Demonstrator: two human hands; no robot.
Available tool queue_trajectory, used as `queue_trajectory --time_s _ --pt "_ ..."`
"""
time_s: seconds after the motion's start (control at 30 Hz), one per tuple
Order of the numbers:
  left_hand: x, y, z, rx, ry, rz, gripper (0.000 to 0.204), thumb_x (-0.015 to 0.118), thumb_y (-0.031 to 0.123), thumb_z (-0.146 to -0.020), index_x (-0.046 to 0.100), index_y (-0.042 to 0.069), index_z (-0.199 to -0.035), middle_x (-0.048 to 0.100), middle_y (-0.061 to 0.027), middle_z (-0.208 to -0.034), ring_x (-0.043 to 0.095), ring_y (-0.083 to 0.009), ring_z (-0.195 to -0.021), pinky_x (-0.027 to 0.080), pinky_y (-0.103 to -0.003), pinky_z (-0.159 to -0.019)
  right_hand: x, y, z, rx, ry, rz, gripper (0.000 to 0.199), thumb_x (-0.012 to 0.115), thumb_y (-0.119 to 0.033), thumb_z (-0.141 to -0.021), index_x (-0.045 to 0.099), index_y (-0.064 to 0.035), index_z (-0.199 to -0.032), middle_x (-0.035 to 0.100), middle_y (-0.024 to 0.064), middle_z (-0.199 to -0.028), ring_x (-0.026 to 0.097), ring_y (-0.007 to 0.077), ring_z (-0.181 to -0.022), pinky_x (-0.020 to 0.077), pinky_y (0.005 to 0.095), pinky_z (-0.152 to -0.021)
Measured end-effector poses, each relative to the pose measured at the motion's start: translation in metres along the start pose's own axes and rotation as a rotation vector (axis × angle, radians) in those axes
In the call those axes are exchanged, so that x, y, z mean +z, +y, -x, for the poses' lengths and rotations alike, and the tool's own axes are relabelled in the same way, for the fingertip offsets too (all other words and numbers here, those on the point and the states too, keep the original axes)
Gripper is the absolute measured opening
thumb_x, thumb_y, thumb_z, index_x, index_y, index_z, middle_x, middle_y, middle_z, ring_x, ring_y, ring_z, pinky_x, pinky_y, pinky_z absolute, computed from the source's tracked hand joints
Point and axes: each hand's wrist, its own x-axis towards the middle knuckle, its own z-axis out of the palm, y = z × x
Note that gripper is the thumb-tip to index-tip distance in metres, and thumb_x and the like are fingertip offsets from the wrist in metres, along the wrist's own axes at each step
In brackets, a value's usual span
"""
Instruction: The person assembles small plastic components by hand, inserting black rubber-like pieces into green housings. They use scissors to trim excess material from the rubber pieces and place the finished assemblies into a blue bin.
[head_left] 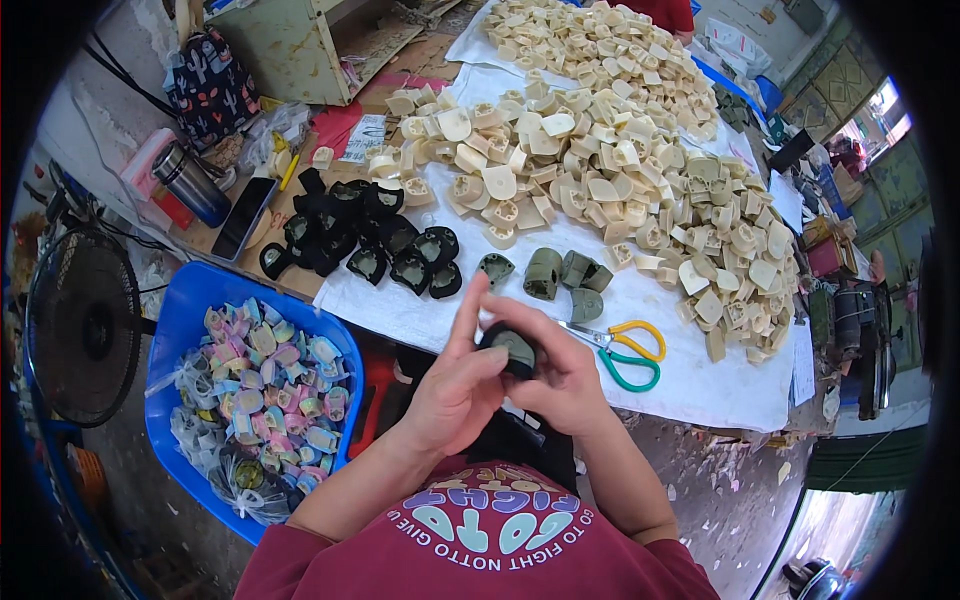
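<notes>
Just past the table's near edge, my two hands hold a small rounded olive-green piece with a black covering round its rim (515, 352). My right hand (565, 375) wraps it from the right side. My left hand (455, 390) presses its thumb against the piece, while the index finger points up and away. Beyond the fingers lie several bare olive-green pieces (543, 272) on the white cloth (400, 318). Scissors (630, 352) with one yellow and one green handle rest right of my right hand. A cluster of black-covered pieces (395, 240) sits to the left.
A large heap of cream-coloured pieces (610, 150) spreads over the table's far and right side. At the lower left stands a blue basin (165, 385) of pastel pieces and plastic bags. A fan (85, 325), a steel flask (190, 185) and a phone (245, 218) are also on the left.
</notes>
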Motion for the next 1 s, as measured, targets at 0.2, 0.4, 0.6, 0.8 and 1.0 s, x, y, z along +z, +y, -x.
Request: queue_trajectory --time_s 0.2,0.4,0.6,0.8,1.0 --pt "-0.008 -0.009 -0.003 0.095 -0.06 -0.107 0.075 0.052 0.01 -0.088 0.013 0.021 -0.151 0.05 -0.0056 -0.123 0.053 -0.0161 -0.108 0.045 -0.036 -0.09 0.01 -0.006 0.011 0.386 0.109 -0.162 0.038 0.042 -0.026 -0.1 0.054 -0.0013 -0.127 0.056 0.0108 -0.124 0.053 0.0182 -0.11 0.0424 0.0265 -0.091" --pt "-0.009 -0.009 -0.005 0.221 -0.024 -0.073 0.065 0.055 0.029 -0.095 0.023 0.012 -0.149 0.05 -0.0046 -0.127 0.052 -0.013 -0.112 0.047 -0.034 -0.089 0.016 -0.003 0.006 0.478 0.152 -0.371 0.038 0.043 -0.02 -0.097 0.051 0.0004 -0.128 0.051 0.014 -0.13 0.045 0.0228 -0.125 0.0389 0.0325 -0.099" --pt "-0.018 -0.016 -0.009 0.237 0.234 -0.138 0.028 0.05 0.02 -0.099 0.058 0.006 -0.121 0.06 0.0011 -0.101 0.055 -0.0061 -0.086 0.048 -0.024 -0.073 0.039 0.02 0.014 0.262 0.161 0.212 0.041 0.047 -0.018 -0.096 0.047 0.003 -0.131 0.051 0.0153 -0.129 0.052 0.0237 -0.117 0.0413 0.0317 -0.096" --pt "-0.069 0.024 -0.033 0.837 0.387 -1.304 0.024 0.054 0.006 -0.088 0.057 0.0 -0.111 0.056 -0.0158 -0.095 0.054 -0.0281 -0.092 0.045 -0.037 -0.084 0.034 0.045 0.01 0.321 0.114 0.091 0.038 0.05 -0.016 -0.096 0.049 0.0023 -0.129 0.053 0.0144 -0.127 0.058 0.0211 -0.106 0.0431 0.0304 -0.094" --pt "-0.147 0.081 -0.066 0.827 0.662 -2.287 0.049 0.061 0.019 -0.086 0.049 0.016 -0.133 0.044 -0.0156 -0.129 0.04 -0.0346 -0.122 0.028 -0.053 -0.101 0.015 0.045 0.05 0.452 0.134 0.202 0.034 0.057 -0.014 -0.093 0.055 0.0014 -0.123 0.065 0.0113 -0.107 0.063 0.0148 -0.093 0.0473 0.0287 -0.086"
